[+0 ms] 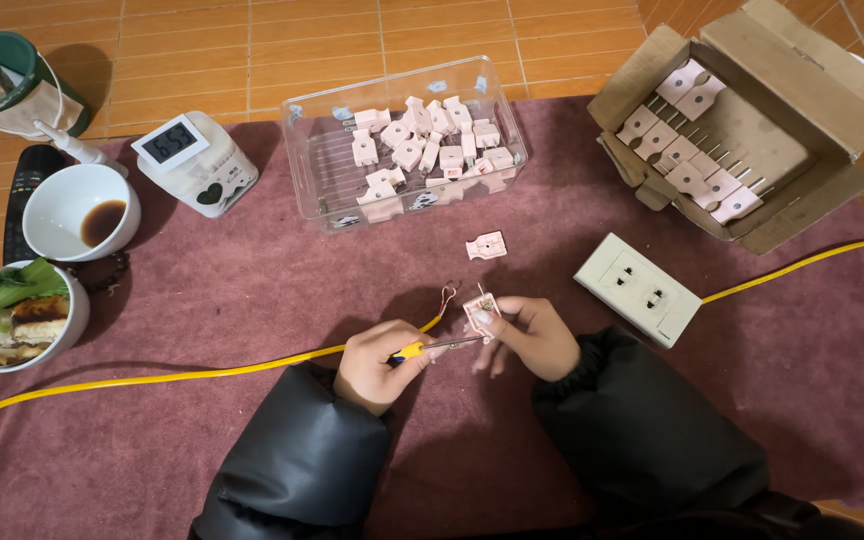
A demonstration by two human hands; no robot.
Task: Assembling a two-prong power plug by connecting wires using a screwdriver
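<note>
- Maroon mat (252, 300) over tiled floor.
- Left hand (382, 362) clenched round screwdriver (442, 345).
- Right hand (532, 335) pinching small pink plug (481, 312) above mat: light, rigid, probably best gripped by its edges.

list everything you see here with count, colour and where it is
plug piece: one, pale pink, in right hand
screwdriver: one, yellow handle, in left hand
yellow cable: one, across the mat
loose plug half: one, pink, mid mat
clear bin: one, holds many pink plug parts, top centre
cardboard box: one, brown, pink plugs inside, top right
socket block: one, grey-white, right
digital clock: one, white, left
cup: one, white, dark liquid
food bowl: one, far left
mat: one, maroon
left hand: grips screwdriver
right hand: holds plug piece
</note>
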